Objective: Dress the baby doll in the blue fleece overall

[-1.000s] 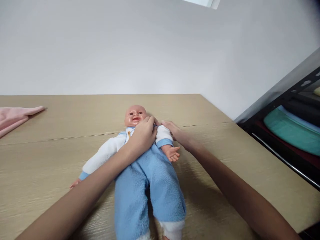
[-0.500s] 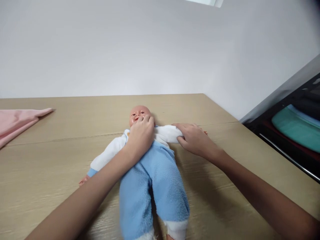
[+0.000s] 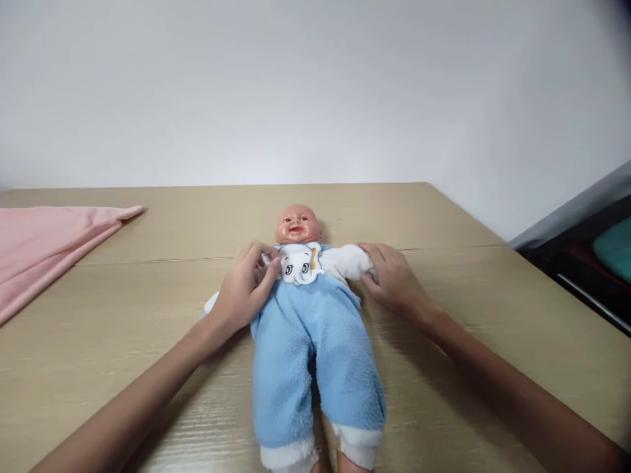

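A baby doll [image 3: 315, 328] lies on its back on the wooden table, head toward the wall, in a blue and white outfit with a cartoon face on the chest. My left hand [image 3: 249, 279] is closed around the doll's white sleeve near the shoulder on the left side, covering most of that arm. On the other side, my right hand [image 3: 392, 276] grips the doll's outstretched white sleeve [image 3: 349, 261] near its end. The doll's hands are hidden from sight, and its feet run off the bottom edge.
A pink cloth [image 3: 59, 246] lies on the table [image 3: 197, 226] at the left. Beyond the table's far edge stands a pale wall [image 3: 276, 98]. Off the right edge is a black case or rack [image 3: 582, 276] with a green item [image 3: 616, 246] inside.
My left hand has moved from the doll's chin and chest to its left-side sleeve, uncovering the cartoon face. My right hand stays on the other sleeve. The view has shifted slightly left.
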A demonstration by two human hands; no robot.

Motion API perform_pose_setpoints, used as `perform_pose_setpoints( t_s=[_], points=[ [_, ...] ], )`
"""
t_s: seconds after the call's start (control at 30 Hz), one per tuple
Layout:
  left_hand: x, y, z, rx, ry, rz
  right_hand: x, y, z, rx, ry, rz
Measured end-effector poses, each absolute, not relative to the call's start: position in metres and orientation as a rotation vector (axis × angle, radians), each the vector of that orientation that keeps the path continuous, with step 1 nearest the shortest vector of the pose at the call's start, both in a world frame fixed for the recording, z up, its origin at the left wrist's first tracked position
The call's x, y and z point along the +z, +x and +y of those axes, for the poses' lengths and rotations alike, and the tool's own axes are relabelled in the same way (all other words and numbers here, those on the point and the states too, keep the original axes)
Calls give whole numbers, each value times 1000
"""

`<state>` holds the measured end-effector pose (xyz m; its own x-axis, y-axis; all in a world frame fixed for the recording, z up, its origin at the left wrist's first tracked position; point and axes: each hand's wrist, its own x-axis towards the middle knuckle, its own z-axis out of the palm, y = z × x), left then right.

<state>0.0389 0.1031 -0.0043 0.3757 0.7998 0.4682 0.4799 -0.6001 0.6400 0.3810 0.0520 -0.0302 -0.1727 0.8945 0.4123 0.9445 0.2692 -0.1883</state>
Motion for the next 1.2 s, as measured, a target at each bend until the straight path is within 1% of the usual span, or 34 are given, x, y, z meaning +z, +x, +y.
perform_pose_setpoints(
  t_s=[0.07, 0.1, 0.13, 0.27, 0.37, 0.5, 0.57, 0.63, 0.73, 0.8, 1.0, 1.2],
  points=[
    [-13, 26, 94, 1051, 2202, 1207, -24, 369, 40, -279, -1595, -2089],
    [-16, 21, 90, 1022, 2206, 1240, -20, 362, 33, -279, -1540, -2084],
    [-17, 18, 86, 990, 2223, 1265, -17, 355, 27, -210, -1476, -2079],
    [-14, 15, 73, 813, 2345, 1316, -9, 334, 13, 362, -1267, -1980],
    [-8, 14, 69, 703, 2377, 1301, -14, 333, 20, 702, -1263, -1829],
    [-8, 9, 74, 759, 2032, 1244, -26, 345, 39, 1247, -1269, -1479],
    [-11, 7, 78, 786, 1833, 1182, -31, 350, 46, 1357, -1252, -1380],
    [-13, 7, 82, 765, 1792, 1149, -35, 353, 49, 1284, -1282, -1449],
    [-13, 9, 86, 711, 1946, 1216, -38, 353, 46, 931, -1376, -1670],
    [-13, 10, 86, 690, 2091, 1284, -41, 351, 43, 793, -1407, -1730],
    [-14, 6, 84, 619, 2494, 1354, -55, 343, 37, 722, -1374, -1620],
    [-22, 11, 84, 614, 2599, 1429, -63, 337, 38, 661, -1397, -1543]
  ],
)
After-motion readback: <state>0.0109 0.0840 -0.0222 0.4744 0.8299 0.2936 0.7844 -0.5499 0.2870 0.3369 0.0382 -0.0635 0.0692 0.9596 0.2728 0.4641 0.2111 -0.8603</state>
